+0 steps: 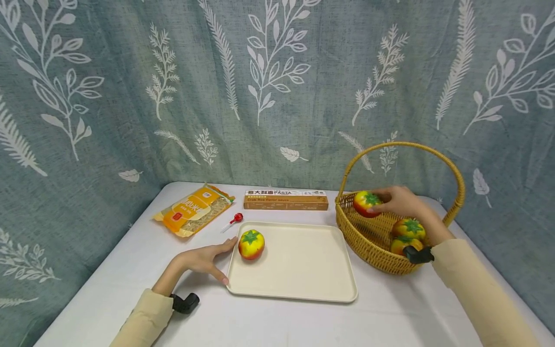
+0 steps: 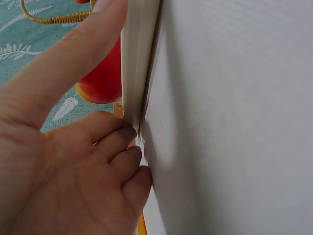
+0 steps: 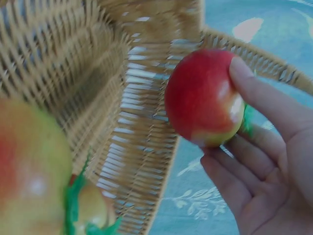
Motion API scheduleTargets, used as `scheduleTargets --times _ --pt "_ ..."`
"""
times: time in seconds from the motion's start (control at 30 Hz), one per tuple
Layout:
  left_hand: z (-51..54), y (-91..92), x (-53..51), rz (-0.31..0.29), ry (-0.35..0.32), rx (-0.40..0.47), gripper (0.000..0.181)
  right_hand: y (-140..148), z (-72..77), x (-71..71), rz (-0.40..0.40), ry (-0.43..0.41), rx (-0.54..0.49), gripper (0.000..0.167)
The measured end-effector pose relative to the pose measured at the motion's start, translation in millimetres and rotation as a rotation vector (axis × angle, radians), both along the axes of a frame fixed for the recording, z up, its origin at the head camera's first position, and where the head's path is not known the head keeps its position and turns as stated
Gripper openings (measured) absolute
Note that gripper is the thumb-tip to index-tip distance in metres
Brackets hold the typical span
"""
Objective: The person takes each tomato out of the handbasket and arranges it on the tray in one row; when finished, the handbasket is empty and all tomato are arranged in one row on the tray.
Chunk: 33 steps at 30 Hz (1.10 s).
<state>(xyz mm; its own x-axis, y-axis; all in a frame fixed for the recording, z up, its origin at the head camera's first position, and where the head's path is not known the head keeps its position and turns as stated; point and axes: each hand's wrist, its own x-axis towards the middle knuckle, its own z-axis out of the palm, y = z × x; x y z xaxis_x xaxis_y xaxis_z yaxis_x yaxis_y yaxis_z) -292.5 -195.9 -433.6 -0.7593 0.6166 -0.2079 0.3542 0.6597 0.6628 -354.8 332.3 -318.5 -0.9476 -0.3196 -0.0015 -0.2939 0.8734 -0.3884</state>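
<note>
My right hand (image 1: 396, 201) pinches a red-yellow fruit with a green top (image 1: 367, 204) over the left part of the wicker basket (image 1: 377, 253); in the right wrist view thumb and fingers hold the fruit (image 3: 203, 98) from one side. Two similar fruits (image 1: 408, 228) lie at the basket's right side. A cream tray (image 1: 299, 262) bears another such fruit (image 1: 251, 244) near its left edge. My left hand (image 1: 201, 260) touches the tray's left edge with thumb and fingertips; the left wrist view shows the fingers (image 2: 122, 147) against the tray's rim (image 2: 139, 58).
Behind the tray stands a pasta box (image 1: 285, 200). An orange food packet (image 1: 195, 210) and a red lollipop (image 1: 237, 218) lie at the back left. The basket's tall handle (image 1: 405, 143) arches above it. A patterned curtain (image 1: 277, 96) hangs around the white table (image 1: 260, 323).
</note>
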Motion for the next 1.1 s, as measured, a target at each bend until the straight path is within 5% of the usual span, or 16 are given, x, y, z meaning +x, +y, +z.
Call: scheduleTargets --times 0.57,1.1 --pt "-0.9 -0.8 0.0 -0.001 -0.011 0.007 0.112 -18.1 5.8 40.5 -0.094 0.114 -0.065 0.083" --pt "-1.2 -0.3 0.1 0.007 -0.015 0.017 0.112 -55.2 0.4 65.2 -0.054 0.187 -0.125 0.074"
